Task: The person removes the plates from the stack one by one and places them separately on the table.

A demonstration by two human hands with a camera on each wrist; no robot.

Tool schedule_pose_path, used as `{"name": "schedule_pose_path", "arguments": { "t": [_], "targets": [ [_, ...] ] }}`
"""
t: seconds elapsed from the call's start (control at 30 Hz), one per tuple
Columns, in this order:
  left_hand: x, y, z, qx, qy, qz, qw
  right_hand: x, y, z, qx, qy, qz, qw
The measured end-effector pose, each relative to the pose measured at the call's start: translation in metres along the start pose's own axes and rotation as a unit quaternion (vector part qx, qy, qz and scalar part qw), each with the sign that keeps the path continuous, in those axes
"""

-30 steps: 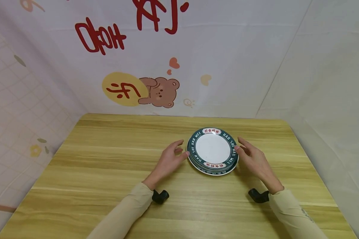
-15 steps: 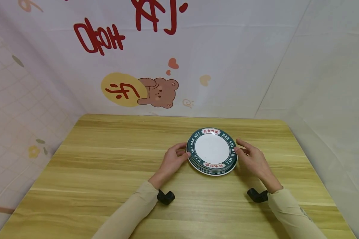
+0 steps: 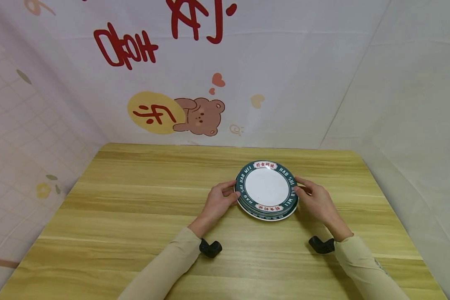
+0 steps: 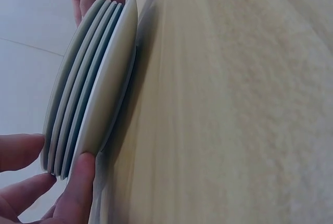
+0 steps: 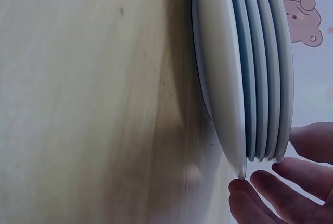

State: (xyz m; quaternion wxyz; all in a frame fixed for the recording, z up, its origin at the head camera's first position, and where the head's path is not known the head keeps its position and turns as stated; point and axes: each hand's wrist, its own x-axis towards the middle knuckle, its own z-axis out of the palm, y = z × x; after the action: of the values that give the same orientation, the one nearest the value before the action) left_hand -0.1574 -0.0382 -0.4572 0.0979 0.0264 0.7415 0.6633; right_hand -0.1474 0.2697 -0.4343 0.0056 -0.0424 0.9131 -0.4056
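A stack of several round plates [image 3: 267, 187] rests on the table, the top one white with a green lettered rim. From the wrists, the pale edges of the stack [image 4: 96, 73] show one above another, over a wider bottom plate [image 5: 221, 67]. My left hand [image 3: 216, 204] holds the left side of the stack, its thumb by the top rim and a fingertip [image 4: 83, 168] against the bottom plate. Opposite it, my right hand [image 3: 318, 203] has its thumb on the right rim, and its fingertips [image 5: 270, 179] lie along the edges lower down.
The wooden table [image 3: 135, 216] reaches back to a white wall cloth [image 3: 296, 75] printed with a bear [image 3: 202, 116] and red characters. Pale cloth also hangs at both sides. Each wrist carries a black mount [image 3: 211, 248] under a beige sleeve.
My left hand has come in rightward from beside the stack to its rim. My right fingers have drawn slightly closer against the right edge. The plates stay in place.
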Motion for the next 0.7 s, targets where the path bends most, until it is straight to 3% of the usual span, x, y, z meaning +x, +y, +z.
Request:
{"name": "schedule_pose_path", "arguments": {
  "t": [0.43,0.7],
  "targets": [
    [-0.0006,-0.0002,0.0001,-0.036,-0.006,-0.009,0.9993,-0.0011,-0.0015,0.0009,0.008,-0.007,-0.001,0.9999],
    [0.0018,-0.0012,-0.0007,-0.061,-0.007,-0.030,0.9977,-0.0010,-0.0007,0.0016,0.003,-0.005,-0.007,1.0000]
  ]
}}
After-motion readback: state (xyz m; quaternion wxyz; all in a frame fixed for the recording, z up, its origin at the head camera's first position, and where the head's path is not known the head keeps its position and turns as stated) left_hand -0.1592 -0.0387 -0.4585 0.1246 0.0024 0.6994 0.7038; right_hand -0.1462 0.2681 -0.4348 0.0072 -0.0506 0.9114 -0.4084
